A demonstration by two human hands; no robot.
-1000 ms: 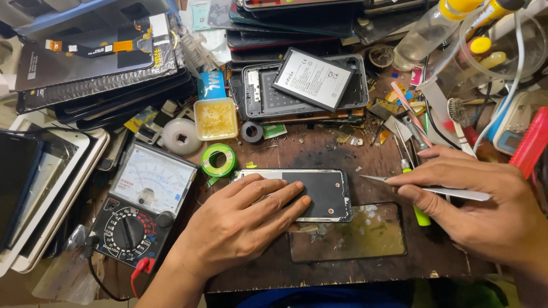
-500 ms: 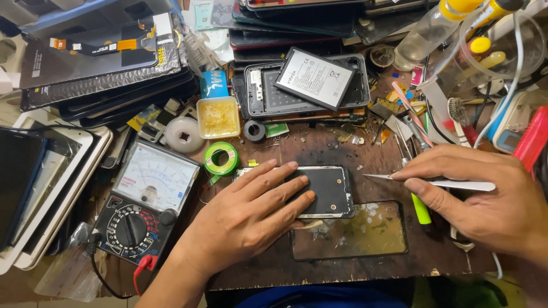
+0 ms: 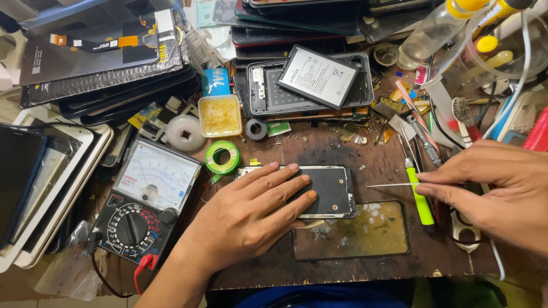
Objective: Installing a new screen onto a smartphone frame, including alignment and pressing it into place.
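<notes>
Left hand (image 3: 251,214) flat on phone (image 3: 325,191), right hand (image 3: 496,191) pinching tweezers (image 3: 394,185)

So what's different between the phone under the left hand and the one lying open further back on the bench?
The phone under the left hand shows a plain dark face; the open phone shows its bare inner shell. The left hand presses the near phone flat, while nothing touches the open phone. A battery rests tilted across the open phone; nothing but the hand lies on the near one. Both lie flat on the wooden bench.
</notes>
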